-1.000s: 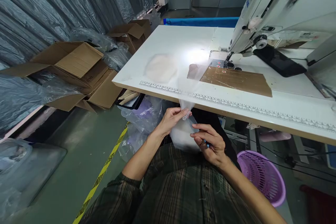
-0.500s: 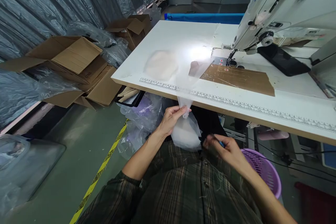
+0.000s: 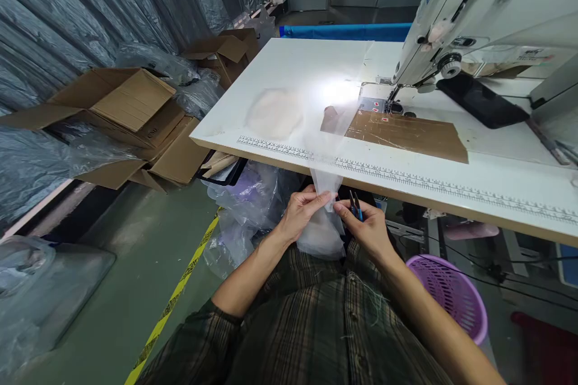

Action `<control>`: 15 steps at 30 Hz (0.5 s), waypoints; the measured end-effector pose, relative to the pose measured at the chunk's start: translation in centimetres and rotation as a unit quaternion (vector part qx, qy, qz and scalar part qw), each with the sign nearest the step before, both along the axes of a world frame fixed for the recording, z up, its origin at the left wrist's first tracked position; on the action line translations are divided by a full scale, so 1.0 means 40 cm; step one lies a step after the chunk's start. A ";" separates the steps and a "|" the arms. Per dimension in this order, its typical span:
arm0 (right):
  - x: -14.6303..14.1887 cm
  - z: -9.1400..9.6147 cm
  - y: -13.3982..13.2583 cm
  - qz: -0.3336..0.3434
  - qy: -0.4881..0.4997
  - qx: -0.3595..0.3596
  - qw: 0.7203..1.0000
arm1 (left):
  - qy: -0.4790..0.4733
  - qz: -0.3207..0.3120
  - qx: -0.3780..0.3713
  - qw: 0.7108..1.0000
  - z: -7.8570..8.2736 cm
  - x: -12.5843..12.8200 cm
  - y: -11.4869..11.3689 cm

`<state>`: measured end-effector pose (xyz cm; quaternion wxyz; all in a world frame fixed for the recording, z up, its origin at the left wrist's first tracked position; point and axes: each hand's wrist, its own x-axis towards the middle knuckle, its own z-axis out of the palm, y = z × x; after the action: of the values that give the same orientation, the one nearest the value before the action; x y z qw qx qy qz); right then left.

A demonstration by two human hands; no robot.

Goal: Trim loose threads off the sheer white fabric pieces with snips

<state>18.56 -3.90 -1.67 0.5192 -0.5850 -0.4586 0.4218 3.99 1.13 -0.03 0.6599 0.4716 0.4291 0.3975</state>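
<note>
Sheer white fabric hangs over the front edge of the table and bunches down in my lap. My left hand is closed, pinching the fabric just below the table edge. Close beside it, my right hand has thumb and finger at the same fabric, with small blue-handled thread snips held among its fingers, blades pointing up. The fabric's upper part lies across the white sewing table, partly see-through against the surface.
A sewing machine stands on the right, with brown cardboard by its needle and a black phone behind. Open cardboard boxes and plastic bags are on the left. A purple basket sits low to my right.
My right hand has come up and left from my lap to the fabric beside my left hand, bringing the snips. My left hand has shifted slightly right and stays closed on the fabric.
</note>
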 end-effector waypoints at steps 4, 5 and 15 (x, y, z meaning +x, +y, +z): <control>0.053 -0.022 -0.037 -0.031 -0.035 -0.011 0.999 | -0.024 0.030 -0.038 0.999 -0.017 -0.005 0.005; 0.069 -0.027 -0.043 -0.034 -0.062 -0.010 0.997 | -0.031 0.031 -0.047 0.998 -0.021 -0.008 0.005; 0.066 -0.025 -0.032 -0.022 -0.063 -0.028 0.997 | -0.005 -0.248 -0.049 0.968 -0.048 -0.056 -0.086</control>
<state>21.18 -5.19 -2.67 0.4819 -0.6350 -0.4654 0.3846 1.77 -2.31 -1.96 0.7623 0.5283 0.3142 0.2026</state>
